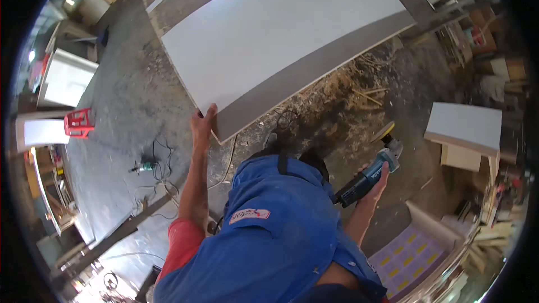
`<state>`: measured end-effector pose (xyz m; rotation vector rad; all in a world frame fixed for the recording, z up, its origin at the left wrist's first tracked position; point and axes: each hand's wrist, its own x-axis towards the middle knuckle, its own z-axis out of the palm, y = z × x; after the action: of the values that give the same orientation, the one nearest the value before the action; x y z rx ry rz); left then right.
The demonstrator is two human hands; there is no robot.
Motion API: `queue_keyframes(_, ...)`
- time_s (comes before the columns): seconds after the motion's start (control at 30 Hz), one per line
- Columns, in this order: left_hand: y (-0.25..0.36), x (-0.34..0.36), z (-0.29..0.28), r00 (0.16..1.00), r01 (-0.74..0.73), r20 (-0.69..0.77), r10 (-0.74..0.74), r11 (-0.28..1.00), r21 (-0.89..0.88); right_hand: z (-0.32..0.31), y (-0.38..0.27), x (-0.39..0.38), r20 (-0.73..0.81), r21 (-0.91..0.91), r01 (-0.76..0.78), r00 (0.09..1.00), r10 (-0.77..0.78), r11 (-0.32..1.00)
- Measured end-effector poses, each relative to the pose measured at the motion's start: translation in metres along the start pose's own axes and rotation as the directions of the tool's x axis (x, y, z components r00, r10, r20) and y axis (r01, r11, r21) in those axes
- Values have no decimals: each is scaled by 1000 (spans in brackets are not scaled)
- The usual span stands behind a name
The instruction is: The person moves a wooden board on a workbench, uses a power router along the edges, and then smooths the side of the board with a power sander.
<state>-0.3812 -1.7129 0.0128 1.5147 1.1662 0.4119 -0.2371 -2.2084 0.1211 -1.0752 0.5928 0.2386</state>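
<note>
A large white board (281,28) with a brown-grey strip of shade along its near side lies in front of me. My left hand (204,122) grips its near left corner, thumb on top and fingers curled under the edge. On my right, my right hand (375,184) is wrapped around the body of a teal and black angle grinder (366,182). The grinder's yellow-edged disc (384,132) points forward, apart from the board. What bears the board from below is hidden.
Sawdust and shavings (337,92) cover the floor under the board's near edge. A second teal power tool (144,166) lies at left among loose cables, near a red stool (78,123). A small white-topped cabinet (465,126) stands at right.
</note>
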Motion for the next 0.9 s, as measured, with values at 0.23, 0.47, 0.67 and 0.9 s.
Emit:
queue_keyframes(0.23,6,-18,13,844,-394,-230,485,851,347,-17,24,-80,-91,-132,138,984,-151,982)
queue_keyframes(0.47,99,-162,54,364,-668,716,596,703,-246,-41,28,-151,-90,-50,452,886,-454,891)
queue_keyframes(0.67,96,-291,33,-370,-647,865,338,574,-501,-21,46,-222,-100,69,498,865,-491,864)
queue_keyframes(0.9,51,-333,-35,-289,-730,903,317,538,-422,-38,107,-259,-62,166,434,901,-430,886)
